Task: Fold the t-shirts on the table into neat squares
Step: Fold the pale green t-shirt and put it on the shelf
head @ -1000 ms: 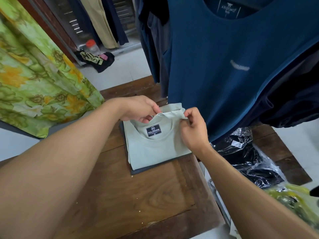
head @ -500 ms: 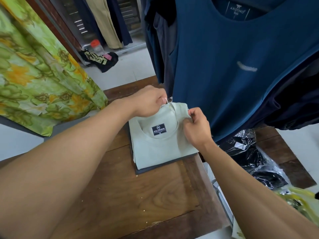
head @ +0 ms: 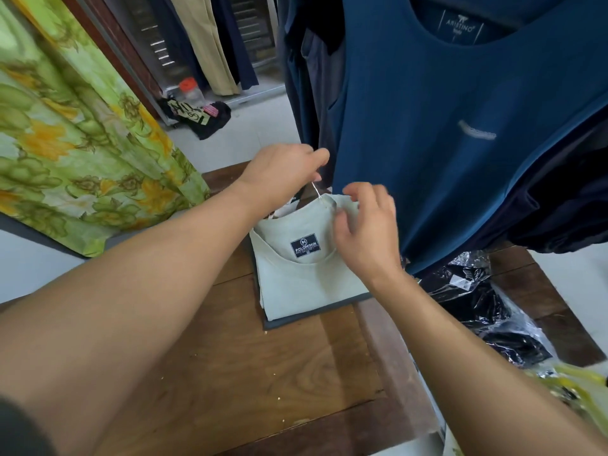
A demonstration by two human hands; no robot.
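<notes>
Head view: far left of the pale green t-shirt [head: 306,284], one green floral cloth [head: 65,143] hangs, and beyond the shirt's left corner one orange-lidded jar [head: 189,90] stands on the floor by a dark bag [head: 204,118]. The t-shirt lies folded into a square on the wooden tabletop [head: 263,373], collar away from the person, with one dark label [head: 305,245] showing inside the neckline. It rests on one dark grey folded garment [head: 296,319], whose edge shows along its near side, so two pieces are stacked.

The left hand [head: 283,172] is raised over the shirt's far left corner. Its fingers [head: 317,158] are curled and pinch one thin white thread [head: 316,190] that runs down to the collar's far edge.

The right hand [head: 365,232] sits over the collar's right side. Its fingers [head: 357,190] are loosely curved and spread, gripping nothing that shows. Whether the thumb touches the fabric I cannot tell.

Right of the shirt, one blue tank top [head: 460,126] hangs down past the tabletop's edge, and dark garments in clear plastic [head: 487,311] lie below it.
</notes>
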